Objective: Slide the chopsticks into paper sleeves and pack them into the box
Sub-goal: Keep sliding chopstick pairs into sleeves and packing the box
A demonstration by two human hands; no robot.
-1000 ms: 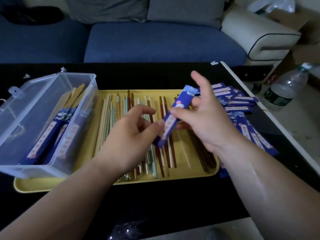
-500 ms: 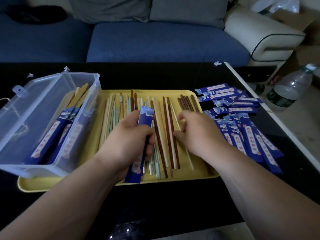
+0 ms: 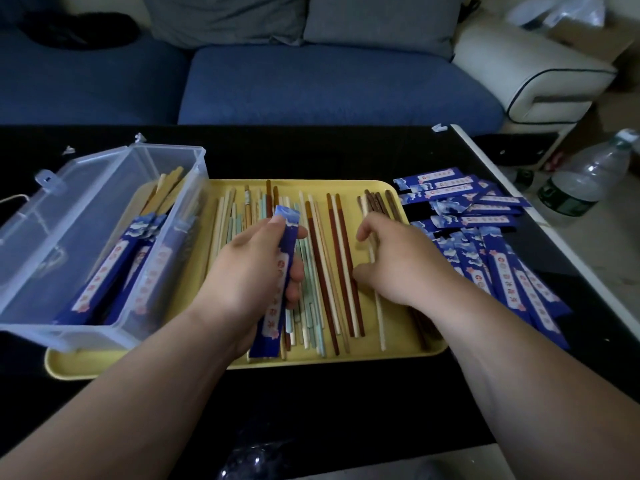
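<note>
Left hand (image 3: 256, 271), fingers wrapped around one blue paper sleeve (image 3: 277, 282), holds it over the yellow tray (image 3: 408, 353). Right hand (image 3: 398, 261), at the tray's 3 o'clock side, has its fingers curled narrowly onto loose chopsticks (image 3: 343, 271). The clear plastic box (image 3: 86, 244) lies at 9 o'clock. The sticks are probably stiff, light and slippery: pinch mid-length. The flimsy sleeve is best held near its open end.

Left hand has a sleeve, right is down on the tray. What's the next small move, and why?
Probably pinch a pair of chopsticks with the right hand and lift them toward the sleeve. The left hand grips that sleeve, seemingly empty, while the right fingers curl over loose sticks on the tray.
</note>
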